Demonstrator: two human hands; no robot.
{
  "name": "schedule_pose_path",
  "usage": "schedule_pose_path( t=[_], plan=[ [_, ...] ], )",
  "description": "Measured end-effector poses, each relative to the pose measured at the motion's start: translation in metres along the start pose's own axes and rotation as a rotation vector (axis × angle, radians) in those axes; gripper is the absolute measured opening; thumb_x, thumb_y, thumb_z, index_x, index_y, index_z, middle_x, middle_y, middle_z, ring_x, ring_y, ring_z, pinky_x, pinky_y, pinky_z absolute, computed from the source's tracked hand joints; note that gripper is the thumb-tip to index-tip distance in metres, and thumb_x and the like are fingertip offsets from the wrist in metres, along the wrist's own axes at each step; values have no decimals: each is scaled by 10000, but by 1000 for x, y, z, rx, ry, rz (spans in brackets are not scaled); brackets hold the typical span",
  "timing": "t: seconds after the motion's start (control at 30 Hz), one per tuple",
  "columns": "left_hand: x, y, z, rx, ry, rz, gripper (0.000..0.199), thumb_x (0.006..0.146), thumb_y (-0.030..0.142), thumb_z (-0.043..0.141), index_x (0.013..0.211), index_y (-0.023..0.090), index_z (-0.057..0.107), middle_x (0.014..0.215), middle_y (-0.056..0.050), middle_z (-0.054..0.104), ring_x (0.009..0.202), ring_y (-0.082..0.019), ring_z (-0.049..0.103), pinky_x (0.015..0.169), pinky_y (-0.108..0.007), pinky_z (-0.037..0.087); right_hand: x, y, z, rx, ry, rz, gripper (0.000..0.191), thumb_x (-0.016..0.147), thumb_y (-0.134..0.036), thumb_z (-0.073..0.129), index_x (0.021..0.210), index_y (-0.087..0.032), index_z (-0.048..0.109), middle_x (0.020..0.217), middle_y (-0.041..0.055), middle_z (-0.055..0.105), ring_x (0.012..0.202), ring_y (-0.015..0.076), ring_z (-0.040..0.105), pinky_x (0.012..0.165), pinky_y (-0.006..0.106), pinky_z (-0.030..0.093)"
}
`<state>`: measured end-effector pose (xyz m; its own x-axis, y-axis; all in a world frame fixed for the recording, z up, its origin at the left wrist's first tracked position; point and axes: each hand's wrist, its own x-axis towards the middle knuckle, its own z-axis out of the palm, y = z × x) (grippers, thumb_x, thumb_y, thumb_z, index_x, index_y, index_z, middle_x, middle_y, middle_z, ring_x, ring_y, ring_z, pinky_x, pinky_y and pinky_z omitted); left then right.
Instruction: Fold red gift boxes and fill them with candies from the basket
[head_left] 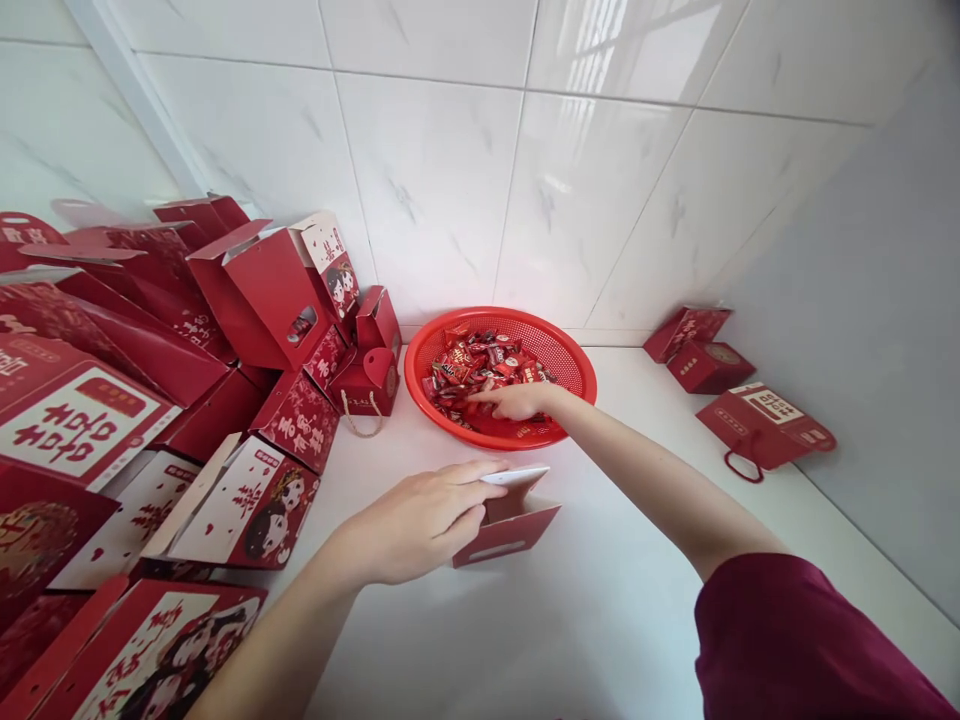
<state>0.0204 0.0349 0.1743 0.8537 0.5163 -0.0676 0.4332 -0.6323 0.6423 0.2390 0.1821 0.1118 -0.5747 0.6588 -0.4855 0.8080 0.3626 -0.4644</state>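
Note:
My left hand (427,520) is closed on the upper edge of a small red gift box (510,535) with a white panel. The box stands on the white surface with its top flaps apart, and its inside looks dark. Over a red plastic basket (581,390), my right hand (517,400) reaches down into wrapped candies (487,355). Its index finger is stretched out against them, and the other fingers are partly hidden. No candy shows clearly in this hand.
On the left stand and lie many red gift boxes (262,300), stacked close together. Beside the basket is a small box with a rope handle (365,385). Several more boxes (765,425) stand along the right wall. Behind the basket rises a white tiled wall (442,170).

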Motion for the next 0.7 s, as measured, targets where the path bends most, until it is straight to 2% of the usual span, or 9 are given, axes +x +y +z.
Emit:
schedule_pose_path(
  t=[0.07, 0.17, 0.27, 0.37, 0.43, 0.5, 0.6, 0.63, 0.7],
  plan=[
    [1, 0, -1, -7, -10, -7, 534, 994, 190, 340, 1478, 415, 369, 1555, 112, 372, 1413, -161, 405, 1186, -332, 332, 11, 6, -10, -36, 49, 50, 721, 851, -136, 522, 1539, -233, 326, 1569, 120, 354, 1354, 300, 465, 1083, 362, 385],
    [2, -2, -2, -13, -18, -34, 524, 989, 197, 343, 1468, 405, 397, 1549, 93, 390, 1373, -181, 459, 1156, -340, 375, 30, 12, -28, -73, 111, 129, 712, 867, -187, 563, 1536, -227, 324, 1537, 180, 388, 1226, 345, 574, 994, 410, 463],
    [2, -4, -2, -7, -10, -37, 506, 988, 217, 345, 1454, 396, 427, 1532, 84, 422, 1376, -201, 456, 1150, -356, 385, 50, 13, -41, -94, 201, 179, 679, 909, -239, 569, 1532, -203, 302, 1458, 204, 475, 1090, 307, 644, 898, 418, 521],
    [2, -8, 0, -9, 1, -6, 505, 990, 228, 332, 1465, 380, 416, 1530, 76, 428, 1394, -209, 431, 1164, -371, 366, 68, 10, -40, -127, 304, 181, 502, 959, -345, 556, 1422, -190, 437, 1363, 137, 546, 1130, 261, 605, 944, 465, 506],
    [1, -10, 2, -16, 8, 8, 508, 991, 228, 326, 1471, 373, 408, 1534, 73, 422, 1396, -213, 428, 1170, -375, 358, 75, 7, -32, -160, 342, 182, 485, 953, -398, 563, 1368, -164, 477, 1374, 142, 519, 1176, 263, 573, 987, 480, 476],
    [1, -11, 3, -23, 15, 13, 513, 989, 228, 330, 1475, 377, 400, 1536, 77, 418, 1393, -215, 432, 1172, -376, 357, 79, 4, -24, -195, 334, 188, 671, 876, -456, 647, 1412, -123, 417, 1454, 210, 424, 1225, 296, 544, 1012, 439, 456],
    [1, -11, 3, -26, 22, 21, 528, 984, 225, 337, 1484, 385, 381, 1531, 83, 424, 1392, -218, 434, 1170, -379, 363, 78, -1, -20, -251, 241, 191, 1053, 635, -506, 830, 1465, -81, 342, 1507, 279, 327, 1252, 367, 523, 983, 399, 466],
    [1, -11, 3, -25, 23, 23, 531, 983, 224, 338, 1487, 388, 374, 1528, 84, 428, 1392, -218, 434, 1168, -380, 365, 76, -3, -23, -269, 188, 183, 1074, 570, -492, 864, 1441, -77, 392, 1472, 271, 392, 1219, 378, 547, 957, 400, 477],
    [2, -10, 3, -23, 23, 19, 536, 983, 227, 338, 1492, 395, 361, 1524, 85, 434, 1391, -217, 437, 1166, -378, 369, 74, -7, -30, -294, 59, 143, 931, 516, -442, 889, 1310, -81, 563, 1296, 211, 590, 1089, 353, 628, 888, 377, 497]
  ],
)
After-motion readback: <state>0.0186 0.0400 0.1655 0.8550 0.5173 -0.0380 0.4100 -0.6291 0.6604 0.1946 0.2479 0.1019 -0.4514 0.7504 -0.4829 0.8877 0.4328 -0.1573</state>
